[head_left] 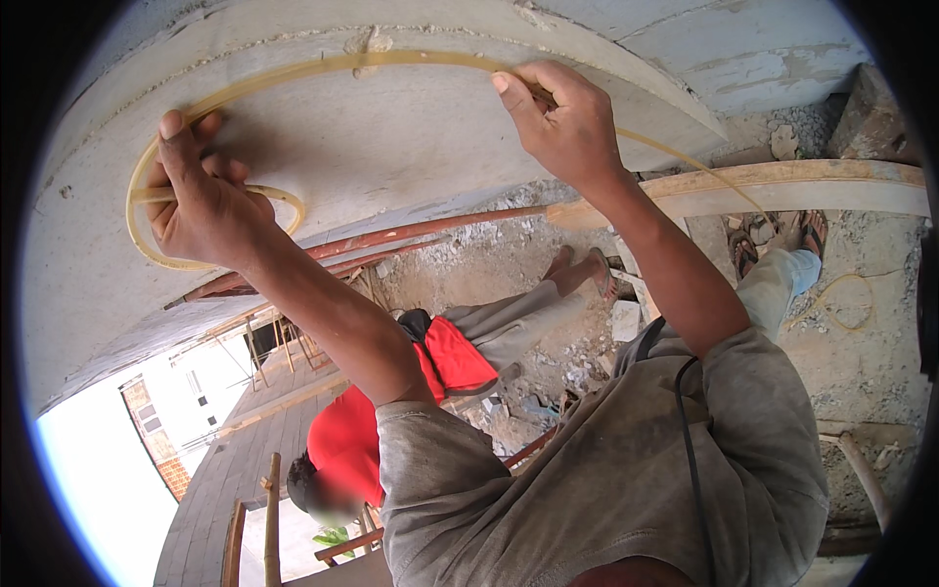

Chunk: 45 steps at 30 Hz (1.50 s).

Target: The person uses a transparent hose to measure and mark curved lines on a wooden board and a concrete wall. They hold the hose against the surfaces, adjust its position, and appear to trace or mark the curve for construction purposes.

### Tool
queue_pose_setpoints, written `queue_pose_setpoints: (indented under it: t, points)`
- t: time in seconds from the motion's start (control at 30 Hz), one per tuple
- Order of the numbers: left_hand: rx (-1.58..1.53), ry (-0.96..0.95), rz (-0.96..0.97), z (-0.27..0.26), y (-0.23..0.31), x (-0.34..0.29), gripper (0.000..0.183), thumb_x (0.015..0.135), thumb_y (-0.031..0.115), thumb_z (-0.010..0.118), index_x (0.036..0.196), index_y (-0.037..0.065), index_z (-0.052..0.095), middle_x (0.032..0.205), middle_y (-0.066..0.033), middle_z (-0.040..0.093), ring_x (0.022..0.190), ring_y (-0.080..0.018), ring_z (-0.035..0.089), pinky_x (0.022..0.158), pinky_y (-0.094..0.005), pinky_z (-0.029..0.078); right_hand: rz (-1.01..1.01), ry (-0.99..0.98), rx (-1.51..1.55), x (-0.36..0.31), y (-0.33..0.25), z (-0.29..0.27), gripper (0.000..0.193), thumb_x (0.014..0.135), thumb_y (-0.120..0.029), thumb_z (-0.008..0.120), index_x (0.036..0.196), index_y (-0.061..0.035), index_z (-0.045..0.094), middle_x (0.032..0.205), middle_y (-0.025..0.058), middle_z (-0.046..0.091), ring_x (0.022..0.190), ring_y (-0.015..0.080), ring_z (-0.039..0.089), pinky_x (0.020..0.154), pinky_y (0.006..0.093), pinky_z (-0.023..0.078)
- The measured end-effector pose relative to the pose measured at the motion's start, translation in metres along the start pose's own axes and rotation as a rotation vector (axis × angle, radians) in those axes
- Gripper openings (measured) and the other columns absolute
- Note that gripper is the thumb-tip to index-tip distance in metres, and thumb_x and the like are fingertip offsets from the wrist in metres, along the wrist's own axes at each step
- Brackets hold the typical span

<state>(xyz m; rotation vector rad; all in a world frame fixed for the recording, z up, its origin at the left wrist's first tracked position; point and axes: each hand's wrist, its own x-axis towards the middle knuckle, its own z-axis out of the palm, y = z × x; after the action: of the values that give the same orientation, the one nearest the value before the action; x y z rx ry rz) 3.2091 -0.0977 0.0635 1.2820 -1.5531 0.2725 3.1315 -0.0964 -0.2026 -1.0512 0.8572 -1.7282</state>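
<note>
A thin, yellowish see-through hose (362, 61) runs in an arc between my raised hands, against a grey concrete face (381, 137). My left hand (205, 196) is closed around it at the left, where the hose bends back in a loop past my fingers. Farther right, my right hand (567, 117) pinches the hose between thumb and curled fingers. From there the hose slants down past a wooden plank (763, 181) toward my sandalled feet (773, 240). Part of the hose is covered by my fingers.
A person in a red top (347, 440) is below on the left, near wooden poles (272, 519). A reddish bar (421, 233) meets the plank. Broken rubble (577, 377) covers the ground, and a loop of hose lies right of my feet.
</note>
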Motion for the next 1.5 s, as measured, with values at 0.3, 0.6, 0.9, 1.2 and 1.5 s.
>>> queue_pose_setpoints:
  t: [0.3,0.6,0.9,1.2,1.5]
  points:
    - [-0.003,-0.016,0.004,-0.0003,-0.0007,0.0005,0.017,0.087,0.016,0.083,0.083,0.004,0.072,0.071,-0.0157,0.074,0.039,-0.0051,0.050,0.038,-0.0157,0.034,0.027,-0.008,0.010,0.0003,-0.0008,-0.0001,0.023,0.097,-0.027,0.073,0.094,-0.0037,0.073,0.072,0.0011,0.063,0.062,0.0095,0.052,0.058,0.0274,0.044]
    - [-0.002,0.023,0.002,0.0030,0.0001,-0.0019,0.015,0.089,0.013,0.081,0.081,0.004,0.073,0.071,-0.0137,0.073,0.040,-0.0022,0.043,0.038,-0.0157,0.030,0.019,-0.008,0.001,-0.0001,-0.0013,-0.0004,0.024,0.097,-0.028,0.073,0.095,-0.0036,0.073,0.073,0.0012,0.063,0.062,0.0098,0.052,0.058,0.0273,0.044]
    - [0.000,0.020,0.006,0.0039,0.0007,-0.0023,0.017,0.088,0.015,0.082,0.079,0.005,0.072,0.071,-0.0135,0.073,0.039,-0.0023,0.043,0.038,-0.0154,0.030,0.024,-0.006,0.017,-0.0001,-0.0015,-0.0007,0.024,0.097,-0.027,0.073,0.094,-0.0033,0.072,0.073,0.0016,0.063,0.062,0.0099,0.052,0.058,0.0275,0.045]
    - [-0.005,-0.011,0.002,0.0010,0.0004,-0.0001,0.017,0.088,0.016,0.082,0.083,0.003,0.072,0.071,-0.0151,0.074,0.039,-0.0041,0.046,0.038,-0.0155,0.032,-0.001,0.005,0.009,-0.0002,-0.0005,0.0005,0.025,0.097,-0.028,0.073,0.094,-0.0028,0.071,0.073,0.0023,0.063,0.062,0.0106,0.054,0.058,0.0277,0.046]
    - [0.005,-0.001,0.006,-0.0012,-0.0020,0.0003,0.018,0.087,0.016,0.084,0.085,0.003,0.072,0.071,-0.0158,0.074,0.040,-0.0051,0.051,0.039,-0.0153,0.035,-0.005,-0.001,0.005,0.0001,-0.0012,0.0002,0.026,0.098,-0.029,0.073,0.094,-0.0029,0.071,0.072,0.0020,0.062,0.062,0.0103,0.053,0.058,0.0276,0.045]
